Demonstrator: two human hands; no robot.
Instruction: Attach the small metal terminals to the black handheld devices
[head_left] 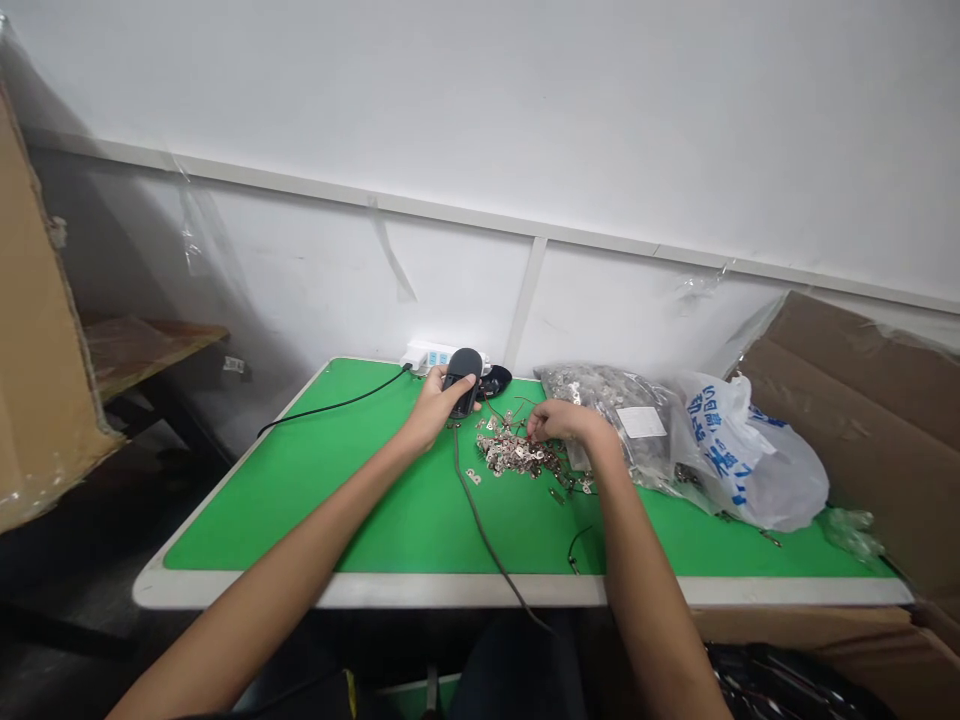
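1. Left hand [427, 412]: closed around a black corded gadget [463, 375].
2. Right hand [566, 422]: down among metal tabs [510, 450], grip unclear.
3. Risk: tabs sliding off the table edge [375, 590] if brushed, or dragged by the cord [480, 520].
4. Around: green tabletop [247, 510], bulging clear bag [607, 412], white plastic bag [757, 460], white wall [480, 100], cardboard [862, 400].

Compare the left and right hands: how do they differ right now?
The left hand grips a black handheld device, while the right hand has its fingers in a pile of metal tabs. The left hand sits nearer the power strip, the right hand nearer the clear bag. Both hands are bare and over the green mat.
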